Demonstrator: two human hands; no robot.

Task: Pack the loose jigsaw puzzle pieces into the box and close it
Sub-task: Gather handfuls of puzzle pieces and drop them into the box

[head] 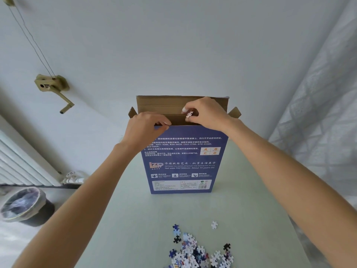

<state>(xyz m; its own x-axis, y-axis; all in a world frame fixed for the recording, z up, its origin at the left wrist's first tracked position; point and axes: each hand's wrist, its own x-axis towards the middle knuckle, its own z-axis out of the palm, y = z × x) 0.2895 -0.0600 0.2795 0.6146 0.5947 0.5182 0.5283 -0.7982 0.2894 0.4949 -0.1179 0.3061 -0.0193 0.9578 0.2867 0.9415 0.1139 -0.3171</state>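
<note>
A blue puzzle box (181, 161) stands upright on the pale green table (135, 219), its brown top flaps open. My left hand (144, 128) pinches the near top edge of the box at its left side. Over the open mouth, my right hand (206, 113) pinches a white puzzle piece (189, 114). A heap of loose puzzle pieces (199, 252) lies on the table near the front edge, with one white piece (214, 224) apart to the upper right.
A lined waste bin (25, 206) stands on the floor at the left, below a white radiator (21, 163). A crank handle (54, 89) is fixed to the wall at upper left. A pale curtain (324, 122) hangs at the right.
</note>
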